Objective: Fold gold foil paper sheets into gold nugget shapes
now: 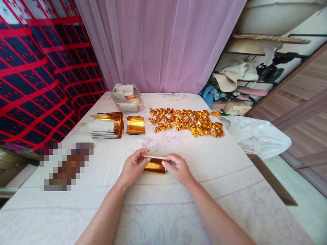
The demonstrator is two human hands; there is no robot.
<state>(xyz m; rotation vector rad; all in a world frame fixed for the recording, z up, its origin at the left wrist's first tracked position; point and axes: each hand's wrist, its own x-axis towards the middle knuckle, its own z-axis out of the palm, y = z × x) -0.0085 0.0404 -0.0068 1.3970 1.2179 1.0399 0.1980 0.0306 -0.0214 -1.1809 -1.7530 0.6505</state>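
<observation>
1. In the head view, a gold foil sheet (154, 166) is between the person's two hands, over the near middle of the table (143, 217); its shiny side shows, and a pale strip (155, 157) runs along its far edge.
2. The left hand (135, 166) has a narrow grip on the sheet's left end, the thumb on the near side and the fingers partly hidden behind.
3. The right hand (178, 169) holds the right end in the same way, thumb against the gold face, grip narrow.
4. Beyond the hands, to the left, a thick stack of sheets (106, 126) lies fanned, with pale and gold faces showing. Just beside it sits a smaller gold pile (135, 125), slightly curved.
5. Behind these stands a clear plastic bag (126, 98) with more pale and gold sheets inside.
6. To the right, folded gold pieces (187, 119) spread in loose rows, crowded closest at the right end.
7. A white plastic bag (258, 134) hangs by the table's right edge.
8. A pixelated patch (68, 166) at the left hides what lies there.
9. A purple curtain (163, 44) hangs behind the table.
</observation>
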